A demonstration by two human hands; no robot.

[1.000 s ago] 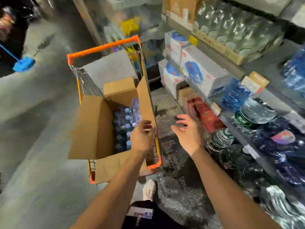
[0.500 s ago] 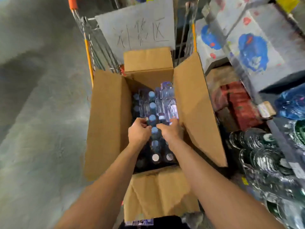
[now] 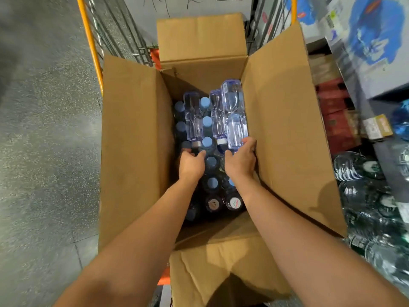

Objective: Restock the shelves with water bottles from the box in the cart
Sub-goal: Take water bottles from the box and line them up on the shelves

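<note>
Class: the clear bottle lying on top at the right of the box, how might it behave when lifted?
The clear bottle looks full, so probably heavy for its size. Its smooth, glossy wall may be slippery. Lying loose across the upright caps, it could shift or roll as the right hand pulls.

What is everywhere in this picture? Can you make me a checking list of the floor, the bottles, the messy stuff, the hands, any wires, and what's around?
Surface: grey speckled floor; orange wire cart stands on it.
Job's things: open cardboard box in the cart, flaps spread; upright bottles with blue caps inside; three clear bottles lying on top.
Clutter: handwritten grey sign behind the box.
Grippers: left hand reaching at a lying bottle's neck, grip unclear; right hand holding the rightmost lying bottle.
Cables: nothing seen.
Surroundings: shelves at right with white-and-blue cartons, red packs, large water bottles.
</note>
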